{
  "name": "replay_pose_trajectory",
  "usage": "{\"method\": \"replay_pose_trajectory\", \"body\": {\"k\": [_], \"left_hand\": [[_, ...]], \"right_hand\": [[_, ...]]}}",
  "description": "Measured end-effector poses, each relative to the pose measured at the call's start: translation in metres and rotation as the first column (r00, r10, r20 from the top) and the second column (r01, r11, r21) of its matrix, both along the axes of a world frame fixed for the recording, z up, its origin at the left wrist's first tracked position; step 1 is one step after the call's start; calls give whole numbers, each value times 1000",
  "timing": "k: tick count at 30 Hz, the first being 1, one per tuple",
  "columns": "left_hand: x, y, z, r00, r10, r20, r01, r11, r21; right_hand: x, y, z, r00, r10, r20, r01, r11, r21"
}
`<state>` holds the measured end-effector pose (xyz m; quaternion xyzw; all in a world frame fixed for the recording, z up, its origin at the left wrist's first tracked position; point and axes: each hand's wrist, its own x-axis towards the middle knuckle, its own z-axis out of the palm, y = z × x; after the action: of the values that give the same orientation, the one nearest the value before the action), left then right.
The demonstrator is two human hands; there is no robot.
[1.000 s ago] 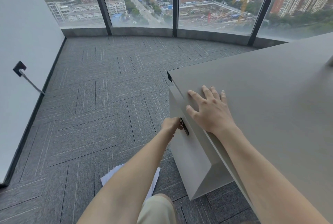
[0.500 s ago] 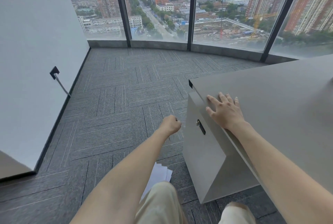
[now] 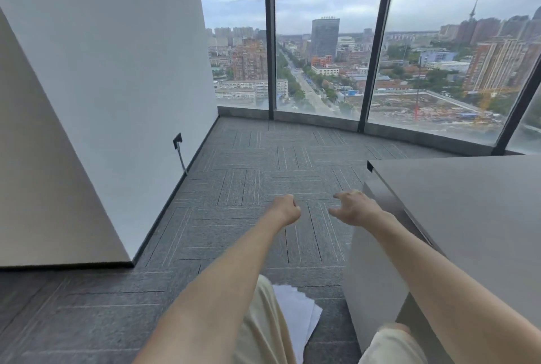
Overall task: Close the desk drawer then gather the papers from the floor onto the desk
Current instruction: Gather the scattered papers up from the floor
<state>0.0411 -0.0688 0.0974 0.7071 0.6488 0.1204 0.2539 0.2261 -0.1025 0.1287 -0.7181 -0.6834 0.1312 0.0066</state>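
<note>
The grey desk (image 3: 468,211) fills the right side, and its drawer front (image 3: 374,270) sits flush below the top. My left hand (image 3: 285,210) hangs in the air over the carpet, left of the drawer, fingers curled into a loose fist with nothing in it. My right hand (image 3: 355,208) hovers just off the desk's near corner, fingers spread and empty. White papers (image 3: 298,317) lie fanned on the carpet between my knees, partly hidden by my left leg.
Grey carpet tiles (image 3: 234,188) stretch to floor-to-ceiling windows (image 3: 319,56) at the back. A white wall (image 3: 111,85) with a black socket plate and cable (image 3: 177,141) runs along the left. A grey panel (image 3: 38,188) stands at the near left.
My left hand let go of the drawer handle and pulled back. My right hand lifted off the desk top. The view rose and tilted up, so the desk sits lower right.
</note>
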Motion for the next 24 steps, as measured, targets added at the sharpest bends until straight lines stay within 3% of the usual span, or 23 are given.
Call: {"method": "replay_pose_trajectory", "body": {"k": [6,12,16,24], "left_hand": [[-46,-23,0,997,76,-9,-75,995,59],[-73,-20,-28,988,153,11,-153,988,-18],[-89,-5,-71,980,198,6,-196,974,-117],[-120,63,-182,943,331,-17,-318,889,-329]], "right_hand": [[-41,-19,1,996,72,-55,-72,997,15],[-71,-3,-25,985,120,-124,-123,992,-21],[-88,27,-66,975,126,-185,-141,987,-72],[-111,126,-188,971,91,-223,-164,928,-335]]}}
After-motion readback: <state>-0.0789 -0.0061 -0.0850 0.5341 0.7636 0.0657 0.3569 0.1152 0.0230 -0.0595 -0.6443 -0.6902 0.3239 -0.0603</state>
